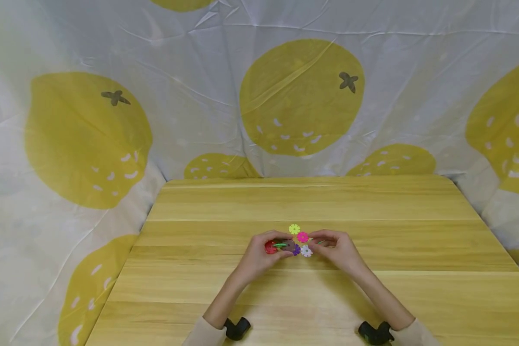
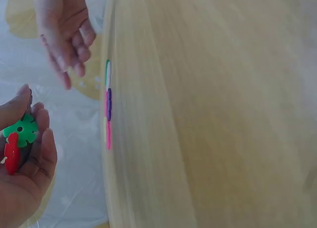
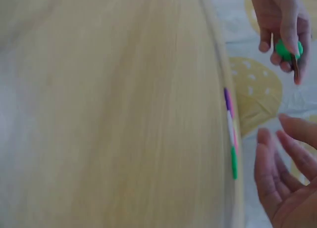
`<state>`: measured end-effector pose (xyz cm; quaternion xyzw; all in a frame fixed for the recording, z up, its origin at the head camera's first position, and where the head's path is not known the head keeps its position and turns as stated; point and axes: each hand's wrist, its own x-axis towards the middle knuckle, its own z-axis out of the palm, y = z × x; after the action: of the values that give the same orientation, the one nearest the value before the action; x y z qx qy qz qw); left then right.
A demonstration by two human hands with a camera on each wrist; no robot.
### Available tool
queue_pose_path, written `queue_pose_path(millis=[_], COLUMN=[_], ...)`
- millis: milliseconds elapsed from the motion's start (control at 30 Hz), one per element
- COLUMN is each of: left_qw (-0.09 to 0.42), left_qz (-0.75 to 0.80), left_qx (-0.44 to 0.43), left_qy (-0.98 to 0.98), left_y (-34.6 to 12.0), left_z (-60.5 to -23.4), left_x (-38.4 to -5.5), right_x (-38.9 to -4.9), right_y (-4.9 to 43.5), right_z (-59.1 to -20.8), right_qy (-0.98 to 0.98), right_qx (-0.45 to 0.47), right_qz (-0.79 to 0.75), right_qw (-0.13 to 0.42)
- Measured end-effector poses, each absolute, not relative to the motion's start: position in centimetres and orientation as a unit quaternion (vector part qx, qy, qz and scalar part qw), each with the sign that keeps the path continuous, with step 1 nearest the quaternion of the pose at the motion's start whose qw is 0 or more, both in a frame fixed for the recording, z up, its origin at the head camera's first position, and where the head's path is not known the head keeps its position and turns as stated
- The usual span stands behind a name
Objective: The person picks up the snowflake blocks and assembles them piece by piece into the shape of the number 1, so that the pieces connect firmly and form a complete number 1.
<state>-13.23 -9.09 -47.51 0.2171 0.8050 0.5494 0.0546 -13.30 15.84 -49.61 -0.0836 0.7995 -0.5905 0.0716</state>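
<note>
My left hand [image 1: 264, 251] holds several notched plastic discs in its curled fingers. Among them are a green disc [image 2: 22, 133], a red disc [image 2: 12, 153] and a brown disc [image 1: 289, 244]. On the table just right of it lies a flat cluster of similar discs: a yellow-green disc [image 1: 294, 229], a pink disc [image 1: 302, 237], a purple disc [image 1: 297, 250] and a white disc [image 1: 306, 251]. Another green disc [image 3: 234, 163] shows edge-on in the right wrist view. My right hand [image 1: 335, 247] hovers at the cluster's right side, fingers loosely bent and nothing between them.
The wooden table [image 1: 190, 206] spreads out around both hands. Behind it and at its sides hangs a pale curtain [image 1: 199, 96] printed with yellow fruit. A black wrist-worn device [image 1: 238, 328] sits by the left sleeve, and a second black device [image 1: 375, 332] by the right.
</note>
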Motion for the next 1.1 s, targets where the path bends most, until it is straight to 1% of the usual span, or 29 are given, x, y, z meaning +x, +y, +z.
queue_pose_path(millis=[133,267,400,767,1100], left_qw=[0.068,0.070,0.071,0.077,0.081], left_qz=[0.558,0.556,0.550,0.544,0.530], left_qx=[0.206,0.206,0.205,0.192,0.203], left_qy=[0.801,0.802,0.806,0.813,0.819], left_y=[-9.5,-9.7,-9.7,-9.9,-9.8], left_z=[-47.7,-47.7,-47.7,-47.8,-47.8], left_x=[-13.2,-13.2,-13.3,-13.4,-13.6], right_x=[-13.8,-14.1,-14.4,-14.7,-14.3], right_y=[16.4,16.5,16.6,16.1,15.3], right_z=[-49.8,-50.0,-50.4,-50.9,-50.5], right_qy=[0.822,0.828,0.827,0.855,0.890], right_qx=[-0.099,-0.121,-0.122,-0.140,-0.092], right_qz=[-0.555,-0.539,-0.538,-0.491,-0.441], right_qw=[0.083,0.099,0.110,0.088,0.070])
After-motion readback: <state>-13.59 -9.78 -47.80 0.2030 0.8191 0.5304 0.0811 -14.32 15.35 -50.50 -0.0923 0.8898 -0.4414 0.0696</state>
